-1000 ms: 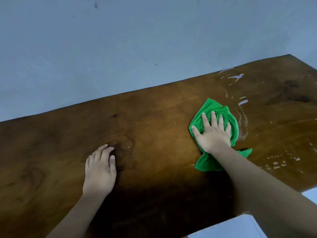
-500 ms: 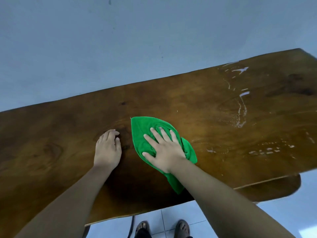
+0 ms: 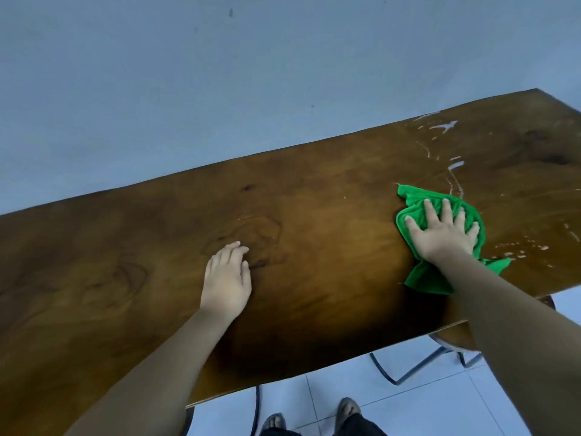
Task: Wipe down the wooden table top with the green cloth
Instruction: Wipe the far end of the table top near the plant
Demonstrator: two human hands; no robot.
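The brown wooden table top point(image 3: 330, 221) fills the middle of the view, slanting up to the right. My right hand point(image 3: 441, 232) presses flat, fingers spread, on the crumpled green cloth point(image 3: 421, 278) at the right of the table. My left hand point(image 3: 227, 280) lies flat on the bare wood near the centre, fingers together, holding nothing. White wet streaks and droplets point(image 3: 454, 180) mark the wood beyond and to the right of the cloth.
A plain grey-blue wall point(image 3: 220, 89) stands behind the table's far edge. Below the near edge are white floor tiles point(image 3: 408, 401), a stool with a metal frame point(image 3: 446, 350) at the right, and the person's feet point(image 3: 314, 416).
My right hand has swept the green cloth from the table's centre, beside my left hand, back to the right toward the wet streaks. My left hand has stayed flat on the wood.
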